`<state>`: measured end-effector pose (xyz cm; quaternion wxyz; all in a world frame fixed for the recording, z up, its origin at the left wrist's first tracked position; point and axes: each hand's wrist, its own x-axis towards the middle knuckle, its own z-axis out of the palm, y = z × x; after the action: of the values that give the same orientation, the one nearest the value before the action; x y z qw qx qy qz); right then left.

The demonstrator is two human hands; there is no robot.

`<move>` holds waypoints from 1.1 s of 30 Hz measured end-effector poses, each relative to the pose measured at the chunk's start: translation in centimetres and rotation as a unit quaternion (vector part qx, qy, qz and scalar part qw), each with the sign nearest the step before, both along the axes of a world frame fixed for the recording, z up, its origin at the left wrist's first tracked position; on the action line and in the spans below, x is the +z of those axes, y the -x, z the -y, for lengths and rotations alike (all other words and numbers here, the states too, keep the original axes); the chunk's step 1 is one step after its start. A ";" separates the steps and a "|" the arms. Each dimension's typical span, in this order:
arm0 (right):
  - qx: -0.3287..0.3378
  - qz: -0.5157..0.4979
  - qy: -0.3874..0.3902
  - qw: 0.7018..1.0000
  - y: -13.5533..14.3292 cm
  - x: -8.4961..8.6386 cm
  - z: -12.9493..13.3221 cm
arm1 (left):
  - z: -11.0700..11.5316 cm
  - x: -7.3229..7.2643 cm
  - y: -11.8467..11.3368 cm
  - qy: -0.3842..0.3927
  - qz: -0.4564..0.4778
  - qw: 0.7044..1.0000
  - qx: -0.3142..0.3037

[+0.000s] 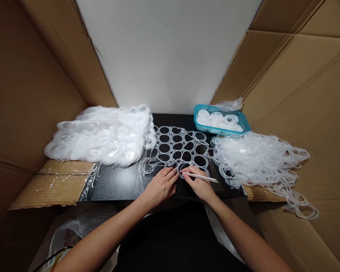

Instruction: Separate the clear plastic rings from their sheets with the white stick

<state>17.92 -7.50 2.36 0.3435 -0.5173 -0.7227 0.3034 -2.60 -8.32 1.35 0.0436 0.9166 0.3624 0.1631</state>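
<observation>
A translucent sheet of joined rings [178, 146] lies flat on the black tabletop in front of me, with dark round openings. Pressed on its near edge is my left hand [162, 185], fingers stretched out and lying flat, holding nothing. My right hand [198, 185] is closed around a slim white pen-shaped tool [205, 177]. The tool's tip points left, at a ring on the near edge, close to my left fingertips. I cannot make out what kind of tip it has.
A thick stack of white ring sheets [102, 136] lies to the left. On the right sits a tangled heap of ring webbing [255, 158], partly over the table's edge. Behind it, a blue basket [246, 122] holds loose white rings. Cardboard walls [294, 83] enclose both sides.
</observation>
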 end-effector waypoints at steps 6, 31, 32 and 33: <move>0.005 0.010 -0.024 1.000 0.6 0.2 0.3 | 0.1 0.0 0.2 0.014 0.001 1.000 -0.001; -0.331 0.115 -0.163 0.922 -9.1 0.4 -5.1 | -1.8 0.9 0.1 -0.032 0.006 0.997 0.065; -0.346 0.102 -0.158 0.919 -9.3 0.4 -5.2 | -2.1 1.1 0.0 -0.039 0.000 0.995 0.089; -0.361 0.084 -0.154 0.916 -9.4 0.4 -5.3 | -2.3 1.3 -0.1 -0.045 -0.008 0.993 0.112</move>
<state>27.34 -2.20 2.78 0.4434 -0.7071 -0.5508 -0.0011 -2.47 -6.04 2.65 -0.0192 0.8725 0.4556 0.1755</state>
